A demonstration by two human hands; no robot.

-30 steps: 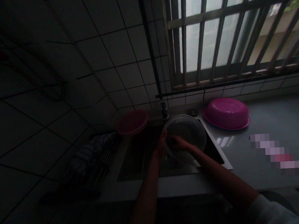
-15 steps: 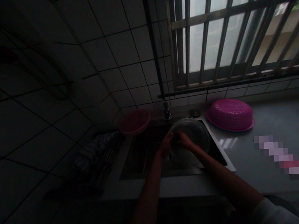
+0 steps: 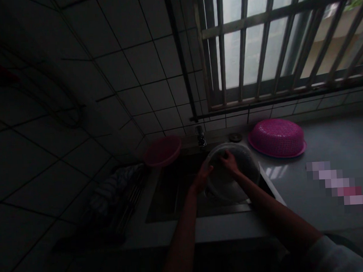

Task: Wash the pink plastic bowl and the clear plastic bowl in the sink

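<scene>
A large, pale, see-through basin (image 3: 250, 165) is held tilted in the sink (image 3: 164, 195), below the tap (image 3: 200, 137). My left hand (image 3: 202, 178) grips the basin's left rim, with the thumb over the edge on the inner side. Inside the basin, my right hand (image 3: 230, 163) is closed with its fingers bent against the inner wall. Something dark may lie under those fingers, but the dim light hides what it is.
A bright pink colander (image 3: 277, 137) lies upside down on the counter (image 3: 337, 144) to the right. A pink basin (image 3: 163, 151) stands behind the sink at left. Striped cloth (image 3: 114, 184) and a dark rack (image 3: 133, 201) sit further left. A round drain lid (image 3: 235, 137) lies behind.
The basin has shifted slightly right and tipped more toward me. My right hand has moved up and right along its inside, while my left hand stays on the rim.
</scene>
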